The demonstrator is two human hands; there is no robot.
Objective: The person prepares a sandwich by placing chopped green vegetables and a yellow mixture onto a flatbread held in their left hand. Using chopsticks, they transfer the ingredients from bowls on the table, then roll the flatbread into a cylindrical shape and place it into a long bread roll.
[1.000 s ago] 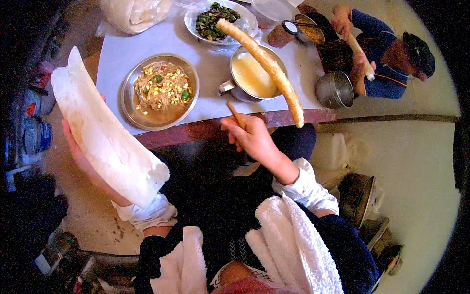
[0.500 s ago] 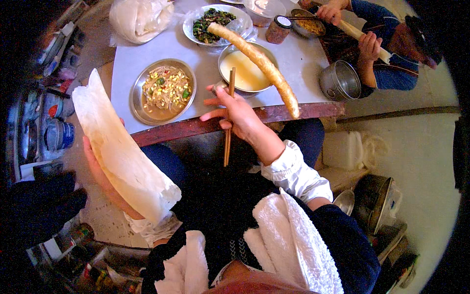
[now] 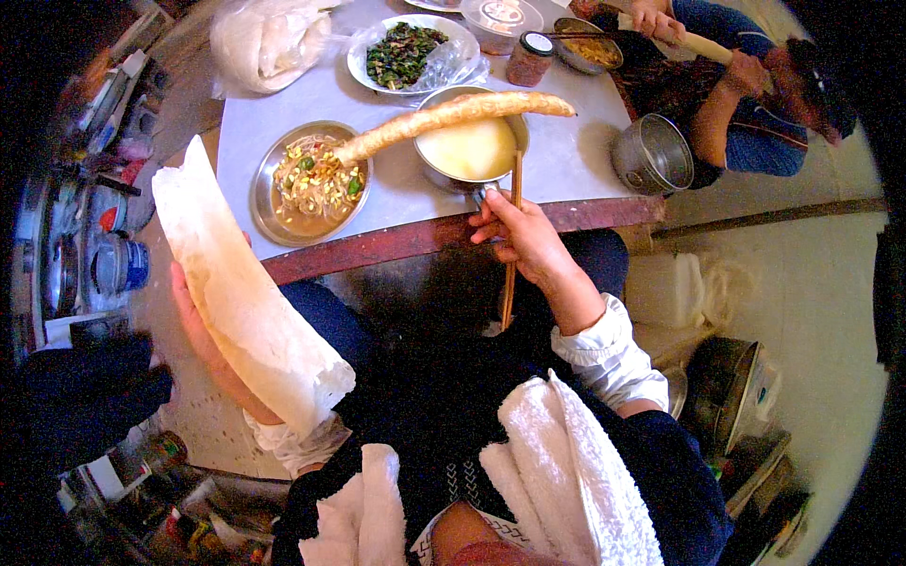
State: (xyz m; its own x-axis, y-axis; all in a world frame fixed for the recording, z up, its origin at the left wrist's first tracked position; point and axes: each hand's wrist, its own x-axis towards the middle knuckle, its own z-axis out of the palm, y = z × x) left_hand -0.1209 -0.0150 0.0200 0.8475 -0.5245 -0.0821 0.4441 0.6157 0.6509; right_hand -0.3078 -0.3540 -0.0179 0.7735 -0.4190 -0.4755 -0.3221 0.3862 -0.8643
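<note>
My left hand is closed around a long folded flatbread, pale with a browned middle, held left of the table edge; most of the fingers are behind it. At the front edge of the table my right hand has its thumb and fingers at the handle of a metal pot of pale yellow liquid. A pair of wooden chopsticks is tucked in that same hand, pointing up and down. Across the pot's rim rests a long fried dough stick, its left end over a dish of bean sprouts.
Toward the back are a plate of dark greens, a bag of flatbreads, a lidded jar and a bowl of yellowish food. An empty metal pot stands at right, near another person holding flatbread.
My right hand has moved right with the chopsticks. The pot's handle has swung from its left front to its front, and the dough stick has turned, its right end going farther away.
</note>
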